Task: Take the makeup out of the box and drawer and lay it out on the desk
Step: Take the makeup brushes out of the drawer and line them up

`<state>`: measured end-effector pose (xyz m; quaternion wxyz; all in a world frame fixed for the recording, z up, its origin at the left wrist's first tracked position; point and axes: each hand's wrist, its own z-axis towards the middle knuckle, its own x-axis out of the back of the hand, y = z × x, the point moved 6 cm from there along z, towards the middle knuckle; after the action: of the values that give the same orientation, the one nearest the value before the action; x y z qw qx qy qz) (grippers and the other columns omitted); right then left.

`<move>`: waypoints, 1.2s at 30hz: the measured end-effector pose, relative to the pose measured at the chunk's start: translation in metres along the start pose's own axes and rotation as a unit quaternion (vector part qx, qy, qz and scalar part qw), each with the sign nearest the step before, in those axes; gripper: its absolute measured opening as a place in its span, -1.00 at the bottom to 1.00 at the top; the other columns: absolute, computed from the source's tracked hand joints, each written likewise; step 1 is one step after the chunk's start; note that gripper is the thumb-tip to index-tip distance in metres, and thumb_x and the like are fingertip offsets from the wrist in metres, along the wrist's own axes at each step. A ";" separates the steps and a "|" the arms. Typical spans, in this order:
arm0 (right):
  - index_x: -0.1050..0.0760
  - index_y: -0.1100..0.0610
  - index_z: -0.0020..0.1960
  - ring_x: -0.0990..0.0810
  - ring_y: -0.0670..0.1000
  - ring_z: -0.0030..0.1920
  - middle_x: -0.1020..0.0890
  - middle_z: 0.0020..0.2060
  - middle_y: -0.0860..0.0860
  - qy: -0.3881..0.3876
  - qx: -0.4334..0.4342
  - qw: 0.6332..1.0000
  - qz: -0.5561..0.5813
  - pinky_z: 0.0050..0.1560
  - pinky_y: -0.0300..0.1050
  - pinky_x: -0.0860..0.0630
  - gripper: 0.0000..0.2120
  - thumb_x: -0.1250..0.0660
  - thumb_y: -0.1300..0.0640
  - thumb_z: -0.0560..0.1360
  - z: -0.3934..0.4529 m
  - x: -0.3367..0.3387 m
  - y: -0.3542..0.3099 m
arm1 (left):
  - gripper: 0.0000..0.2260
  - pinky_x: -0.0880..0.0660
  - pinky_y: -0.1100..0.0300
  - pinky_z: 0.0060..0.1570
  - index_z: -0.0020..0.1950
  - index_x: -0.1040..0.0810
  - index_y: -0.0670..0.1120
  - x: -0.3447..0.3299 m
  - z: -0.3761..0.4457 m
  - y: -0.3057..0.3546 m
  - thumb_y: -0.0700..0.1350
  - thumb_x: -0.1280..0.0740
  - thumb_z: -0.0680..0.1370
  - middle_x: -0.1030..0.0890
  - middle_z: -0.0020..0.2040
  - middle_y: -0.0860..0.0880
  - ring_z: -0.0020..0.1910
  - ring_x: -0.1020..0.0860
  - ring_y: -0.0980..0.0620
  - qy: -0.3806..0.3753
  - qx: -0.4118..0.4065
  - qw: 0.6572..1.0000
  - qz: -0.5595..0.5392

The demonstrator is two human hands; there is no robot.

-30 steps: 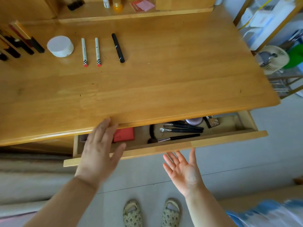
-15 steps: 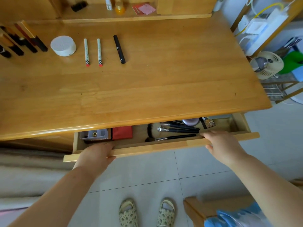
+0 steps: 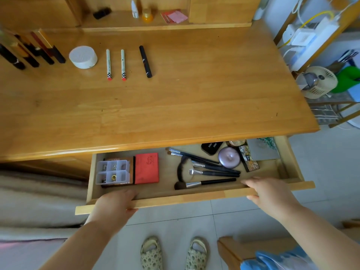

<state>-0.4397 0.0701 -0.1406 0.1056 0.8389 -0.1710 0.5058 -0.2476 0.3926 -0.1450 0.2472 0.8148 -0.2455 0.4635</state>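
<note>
Your way into the drawer (image 3: 194, 199) is from above only, through the slot between the worktop (image 3: 175, 106) edge overhanging its rear and the front rail, where your left hand (image 3: 115, 203) and right hand (image 3: 270, 193) grip near the two ends. Inside, bare floor lies between the red case (image 3: 147, 168) and the brushes (image 3: 206, 172), and along the front; the clear organiser (image 3: 113, 172) crowds the left end, the round compact (image 3: 229, 157) and palettes the right. On the worktop, the front and right are open; pens (image 3: 116, 64), a white puck (image 3: 83, 57) and dark tubes (image 3: 35, 51) line the rear left.
</note>
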 end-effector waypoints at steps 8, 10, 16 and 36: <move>-0.29 -0.21 0.38 -0.49 -0.18 0.20 -0.47 0.27 -0.26 -0.017 0.002 1.000 -0.009 -0.08 -0.30 -0.39 -0.54 -0.25 -0.10 0.50 -0.019 -0.010 -0.004 | -0.74 -0.40 0.27 -0.10 0.17 -0.43 0.15 -0.014 -0.021 0.005 0.06 -0.25 0.49 -0.57 0.00 0.14 0.04 -0.51 0.13 -0.012 0.013 1.000 -0.007; -0.31 -0.20 0.37 -0.51 -0.18 0.16 -0.50 0.23 -0.25 -0.021 0.001 1.000 -0.001 -0.13 -0.30 -0.36 -0.55 -0.26 -0.10 0.49 -0.022 -0.014 -0.005 | -0.72 -0.40 0.28 -0.08 0.20 -0.42 0.17 -0.015 -0.022 0.004 0.06 -0.25 0.50 -0.56 0.01 0.15 0.05 -0.51 0.14 -0.016 0.014 1.000 -0.011; -0.34 -0.20 0.35 -0.55 -0.18 0.07 -0.52 0.19 -0.26 -0.042 -0.014 0.999 -0.002 -0.22 -0.31 -0.29 -0.56 -0.27 -0.09 0.47 -0.024 -0.018 -0.008 | -0.70 -0.45 0.20 0.01 0.24 -0.43 0.13 -0.018 -0.020 0.006 0.01 -0.25 0.50 -0.57 0.07 0.11 0.09 -0.51 0.08 -0.037 0.022 0.999 -0.009; -0.41 -0.17 0.30 -0.50 -0.16 0.18 -0.50 0.19 -0.24 -0.080 0.003 0.990 0.113 0.03 -0.28 -0.41 -0.42 -0.18 -0.40 0.36 -0.029 -0.012 -0.006 | -0.78 -0.38 0.38 -0.11 0.00 -0.44 0.36 -0.017 -0.024 0.011 0.37 -0.21 0.42 -0.56 -0.07 0.25 -0.06 -0.50 0.23 -0.029 0.009 0.987 -0.155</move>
<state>-0.4657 0.0874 -0.1378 0.0312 0.8521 -0.2711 0.4466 -0.2774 0.4026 -0.1470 0.3015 0.8583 -0.1194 0.3976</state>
